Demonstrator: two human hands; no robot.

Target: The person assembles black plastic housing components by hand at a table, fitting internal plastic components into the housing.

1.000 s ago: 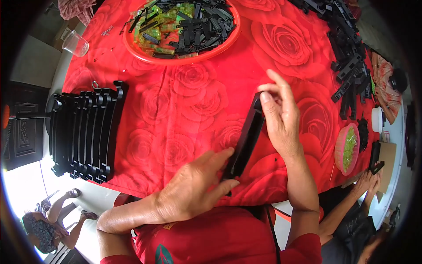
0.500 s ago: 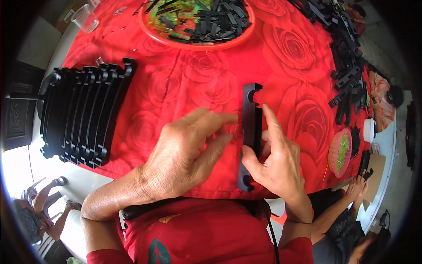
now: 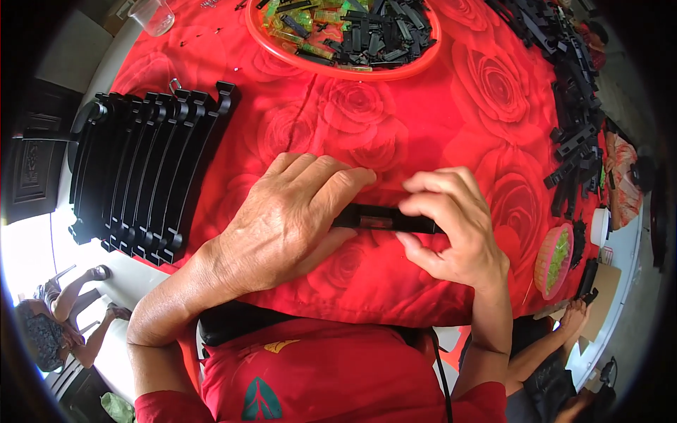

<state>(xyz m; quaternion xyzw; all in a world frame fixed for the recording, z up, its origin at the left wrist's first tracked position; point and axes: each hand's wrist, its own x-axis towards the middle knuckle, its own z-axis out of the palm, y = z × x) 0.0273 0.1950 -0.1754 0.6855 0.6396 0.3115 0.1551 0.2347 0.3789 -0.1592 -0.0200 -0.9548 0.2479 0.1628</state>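
Observation:
A long black plastic bar (image 3: 384,219) lies crosswise in front of me, with a slot along its upper face. My left hand (image 3: 285,215) closes over its left end, fingers on the far side and thumb on the near side. At the other end, my right hand (image 3: 455,229) grips the bar between curled fingers and thumb. Both ends of the bar are partly hidden by my hands. Left of my left hand stands a row of several similar black bars (image 3: 166,166), set side by side.
A red basin (image 3: 345,72) of black and yellow-green small parts sits at the far side. Black bars (image 3: 575,144) pile along the right edge, near a pink basket (image 3: 541,264) of green pieces. A clear cup (image 3: 161,21) stands far left. Another person's hands (image 3: 575,317) work at lower right.
The black bar has turned from upright in the picture to crosswise. My left hand has come onto its left end, and my right hand has moved to its right end.

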